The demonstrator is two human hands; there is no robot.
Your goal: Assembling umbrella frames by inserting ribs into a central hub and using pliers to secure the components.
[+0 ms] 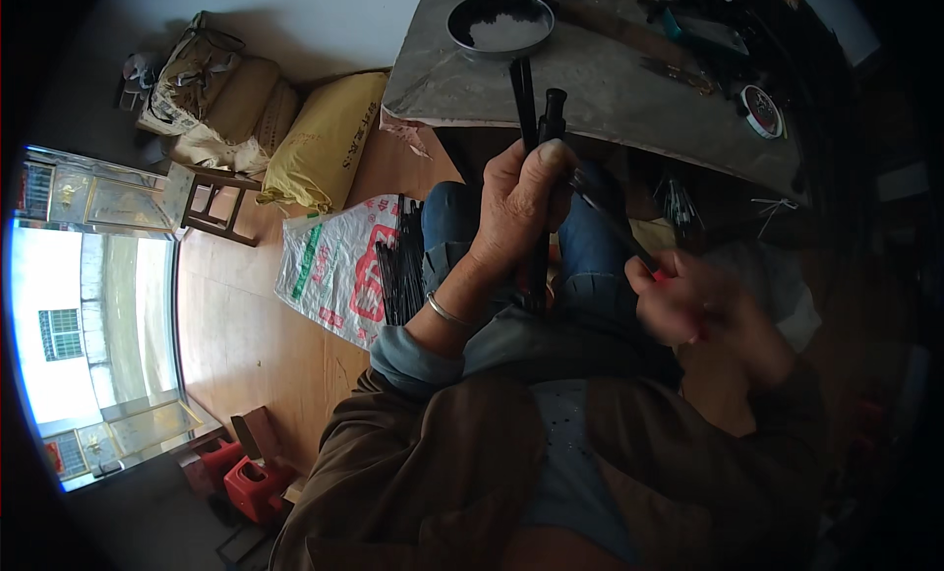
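My left hand (pixel 526 192) is closed round several black rods (pixel 523 94), held upright above my knees. One of them, a thicker black rod (pixel 555 109), has a rounded cap at its top. In my right hand (pixel 688 298), smeared by motion, is a red-handled tool (pixel 629 235) with a long dark shaft. The shaft slants up to the left, and its tip is close beside my left thumb. Whether the tip touches the rods I cannot tell. A bundle of similar black rods (pixel 401 276) lies on a printed white sack (pixel 329 271) left of my legs.
Ahead stands a grey table (pixel 433 74) holding a round pan (pixel 501 50) of whitish material, a round tin (pixel 762 112) and dark parts. Left are a yellow sack (pixel 329 143), a small wooden stool (pixel 218 205) and red plastic stools (pixel 254 487). Thin strands (pixel 677 202) hang or stand beneath the table.
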